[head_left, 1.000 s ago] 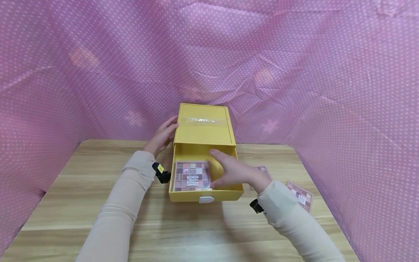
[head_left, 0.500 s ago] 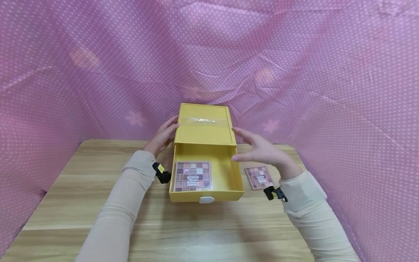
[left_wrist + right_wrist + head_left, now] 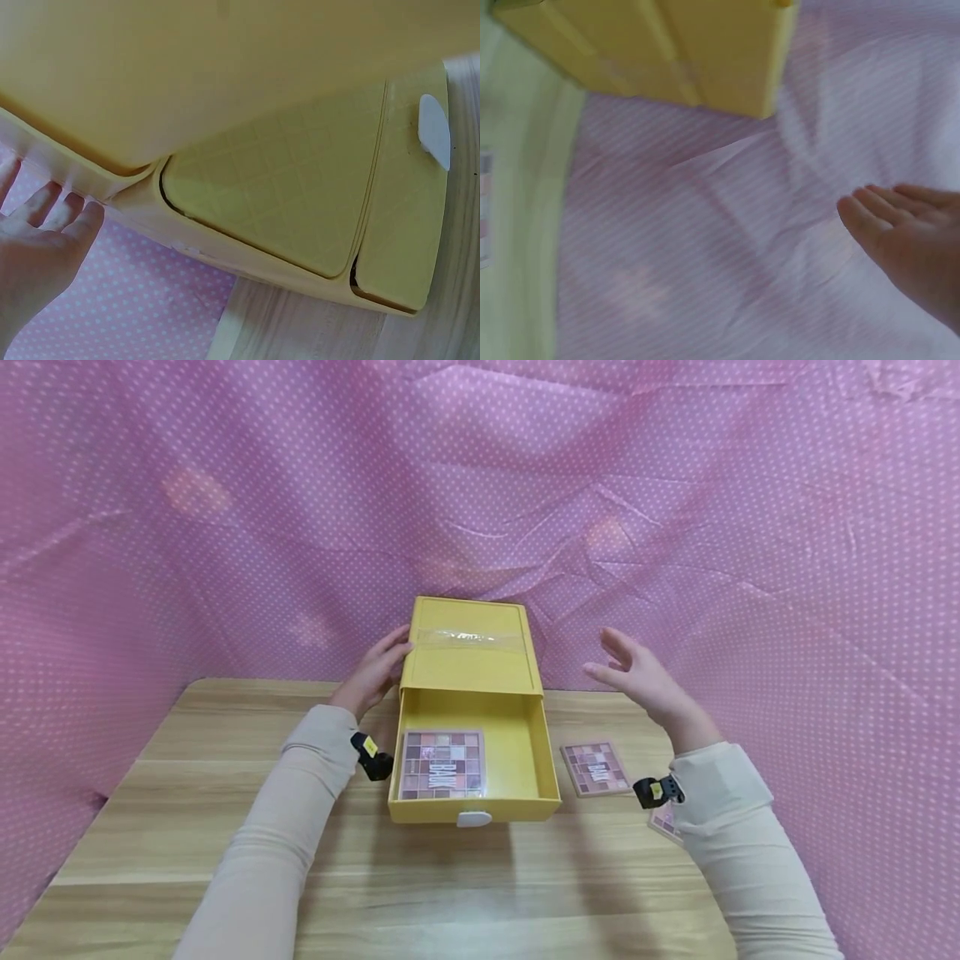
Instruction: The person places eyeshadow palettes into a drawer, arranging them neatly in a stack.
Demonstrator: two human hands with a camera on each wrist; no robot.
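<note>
The yellow cabinet (image 3: 471,668) is steadied on its left side by the left hand (image 3: 373,677), whose fingers are laid almost straight against the wall, as is shown in the left wrist view; nothing is gripped by them. The right hand (image 3: 643,683) is held in the air to the right of the cabinet, apart from it, with the thumb spread away from lightly bent fingers and nothing held between them. The top drawer (image 3: 519,752) is pulled out, and one palette (image 3: 442,766) is laid flat inside it, in the left part near the front wall, with bare floor left beside and behind it. A second palette (image 3: 597,768) is set flat on the wooden table (image 3: 225,827), just right of the drawer, and a third palette (image 3: 664,821) is partly hidden by the right wrist camera (image 3: 657,792).

For the work to be done well, the cabinet is best braced by light, flat pressure from the left, since a hard push could shift it. A palette on the table would be better taken by its opposite edges than by its slick-looking face. Its height should be cleared above the drawer's side wall, and it should be lowered level into the bare right part, so that the palette already inside is not knocked or overlapped
</note>
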